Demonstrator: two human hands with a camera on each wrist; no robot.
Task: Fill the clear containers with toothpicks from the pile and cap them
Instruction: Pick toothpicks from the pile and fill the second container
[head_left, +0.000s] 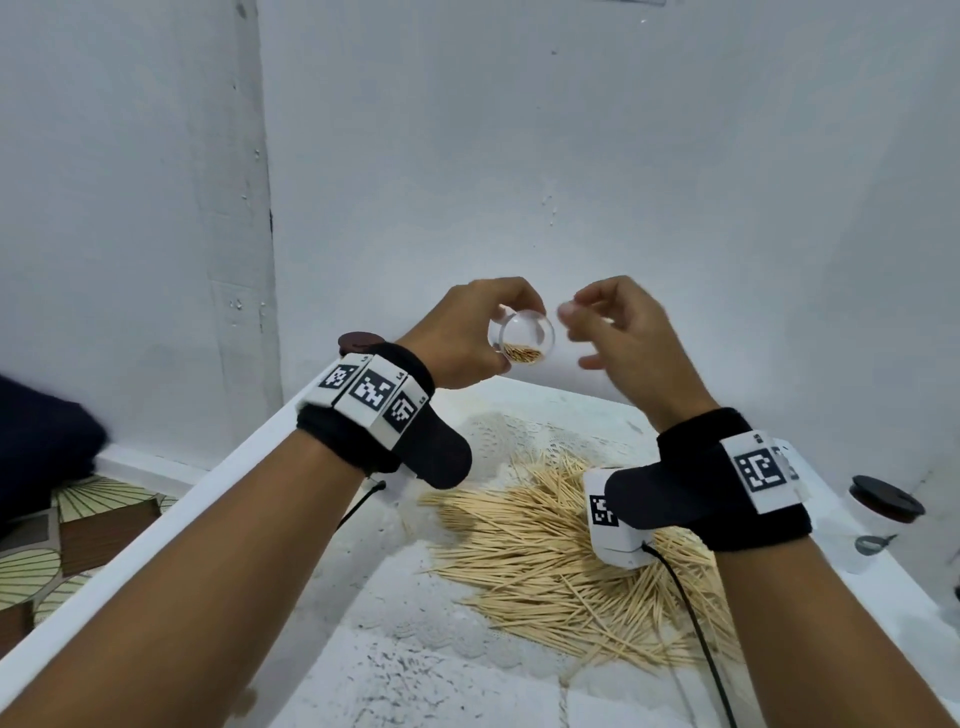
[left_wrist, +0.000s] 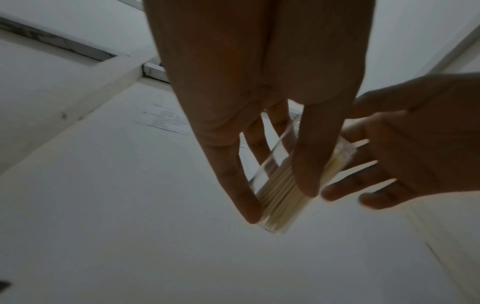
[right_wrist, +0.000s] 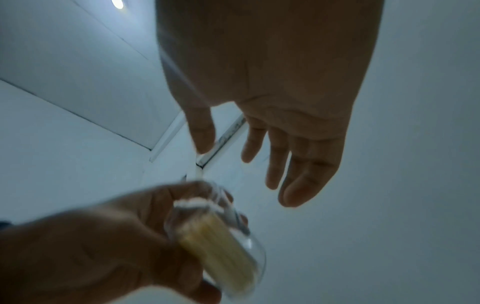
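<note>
Clear container (head_left: 521, 338) — partly filled with toothpicks, held raised above tabletop (head_left: 363, 597) in left hand (head_left: 457, 332), fingers curled round it. Right hand (head_left: 618, 322) just beside mouth, fingers loosely spread, holding nothing visible. Toothpick pile (head_left: 545, 561) on tabletop below — capped container (head_left: 878, 519) far right.

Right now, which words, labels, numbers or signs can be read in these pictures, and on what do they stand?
No text can be read.
Wrist bands: black and white square code markers only, no letters.
Paper sheet on the wall, left wrist view: printed lines, too small and blurred to read.
Clear container and dark cap: no label visible.
</note>
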